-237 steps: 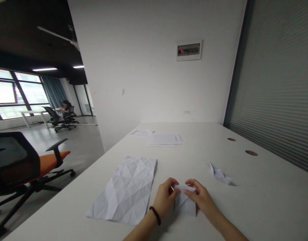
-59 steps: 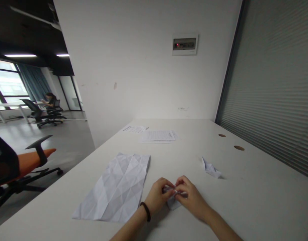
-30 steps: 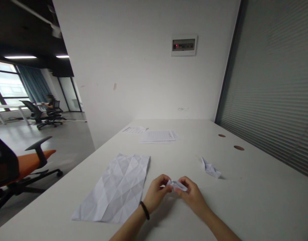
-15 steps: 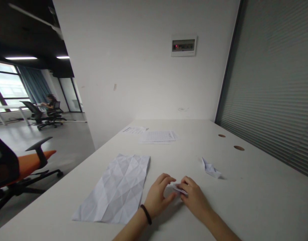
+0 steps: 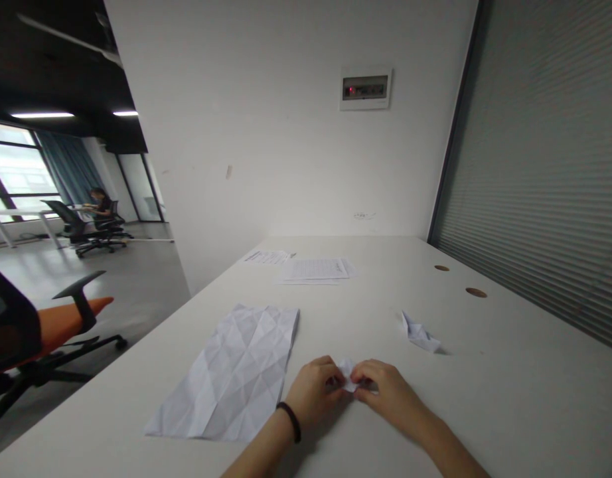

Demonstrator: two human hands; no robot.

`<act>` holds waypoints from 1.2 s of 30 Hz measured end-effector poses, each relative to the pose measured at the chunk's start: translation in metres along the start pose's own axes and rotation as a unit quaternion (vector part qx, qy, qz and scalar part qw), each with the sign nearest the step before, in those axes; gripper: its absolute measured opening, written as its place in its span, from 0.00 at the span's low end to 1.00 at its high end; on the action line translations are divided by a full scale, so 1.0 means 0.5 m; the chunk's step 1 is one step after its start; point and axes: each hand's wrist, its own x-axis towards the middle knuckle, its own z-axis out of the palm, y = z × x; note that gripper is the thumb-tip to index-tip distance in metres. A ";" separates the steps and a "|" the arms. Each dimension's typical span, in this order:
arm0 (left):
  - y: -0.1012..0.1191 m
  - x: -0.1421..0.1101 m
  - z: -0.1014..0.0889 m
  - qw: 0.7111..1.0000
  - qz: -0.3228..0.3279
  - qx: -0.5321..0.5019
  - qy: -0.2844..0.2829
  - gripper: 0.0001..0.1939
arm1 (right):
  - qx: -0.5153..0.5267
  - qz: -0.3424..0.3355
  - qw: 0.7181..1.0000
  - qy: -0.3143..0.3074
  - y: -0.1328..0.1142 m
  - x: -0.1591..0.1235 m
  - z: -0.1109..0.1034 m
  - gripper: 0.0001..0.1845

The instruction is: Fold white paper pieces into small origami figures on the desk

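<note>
A small folded piece of white paper [image 5: 346, 373] is pinched between my two hands, just above the table. My left hand [image 5: 318, 385], with a dark band at the wrist, grips its left side. Thumb and fingers of my right hand [image 5: 383, 388] close on its right side. The fingers partly cover the paper, so its full shape is hidden. Beyond my right hand lies a small folded paper boat [image 5: 420, 334]. To the left of my left hand, a large sheet of creased white paper [image 5: 236, 372] rests flat, marked with triangular folds.
Printed sheets [image 5: 313, 269] lie toward the far end of the white table [image 5: 510, 398]. Two round holes [image 5: 476, 292] sit near its right edge, beside a blind-covered glass panel [image 5: 535, 172]. An orange chair [image 5: 62, 322] stands at left; a person [image 5: 101, 202] sits farther back.
My left hand has closed from a loose, spread pose onto the folded paper. Both hands now pinch it, and the paper has shifted slightly left and turned.
</note>
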 end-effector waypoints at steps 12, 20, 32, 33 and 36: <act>0.004 0.008 0.016 0.996 -0.063 0.026 0.051 0.08 | 0.066 0.076 0.990 0.096 0.028 0.018 0.041 0.08; -0.016 0.023 0.029 0.989 -0.115 -0.056 0.069 0.14 | 0.104 0.111 0.983 0.104 0.052 0.038 0.057 0.08; -0.020 0.017 0.031 0.994 -0.087 -0.052 0.047 0.19 | 0.108 0.112 0.985 0.075 0.041 0.032 0.046 0.12; -0.019 0.016 0.029 0.994 -0.084 -0.049 0.043 0.19 | 0.118 0.107 0.985 0.070 0.039 0.030 0.047 0.11; -0.016 0.014 0.025 0.996 -0.077 -0.039 0.037 0.14 | 0.143 0.097 0.982 0.070 0.039 0.025 0.049 0.07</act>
